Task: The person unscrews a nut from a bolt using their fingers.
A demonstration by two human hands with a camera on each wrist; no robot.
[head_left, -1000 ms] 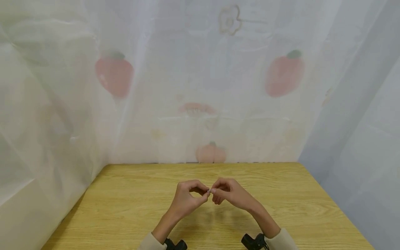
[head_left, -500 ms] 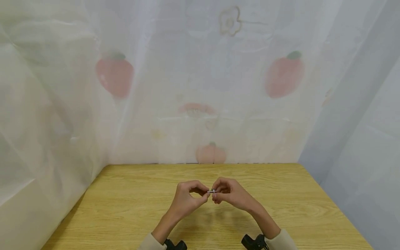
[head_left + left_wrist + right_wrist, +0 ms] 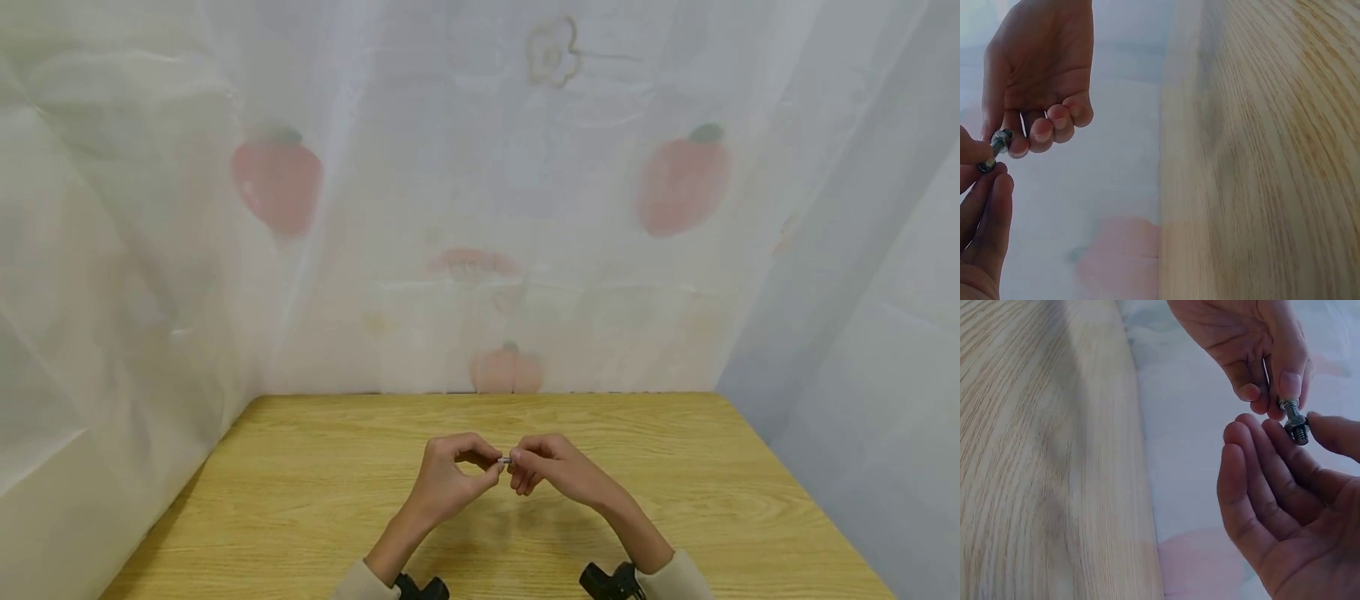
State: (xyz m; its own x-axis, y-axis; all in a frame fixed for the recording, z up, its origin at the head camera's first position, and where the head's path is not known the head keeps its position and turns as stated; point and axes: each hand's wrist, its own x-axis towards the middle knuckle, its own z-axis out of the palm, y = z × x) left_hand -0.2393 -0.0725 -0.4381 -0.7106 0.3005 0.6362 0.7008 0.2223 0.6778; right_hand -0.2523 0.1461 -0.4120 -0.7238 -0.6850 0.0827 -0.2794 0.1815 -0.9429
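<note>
Metal threaded bolt [image 3: 1292, 411] pinched in left grip [image 3: 446, 479], faceted nut [image 3: 1296, 424] in right grip [image 3: 564, 475]

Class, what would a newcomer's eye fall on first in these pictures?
Probably the left hand and right hand, close together over the table: the left pinches one end of a bolt, the right holds its nut. Next, two red strawberry shapes on the pale sheet behind, upper left and right in the head view.

Metal bolt [image 3: 1292, 410], grey, shank threaded; hex nut [image 3: 1297, 424] threaded on near the tip, which pokes out past it. Bolt held in the air over the desk [image 3: 337, 467], roughly parallel to its far edge, well apart from both side edges.
</note>
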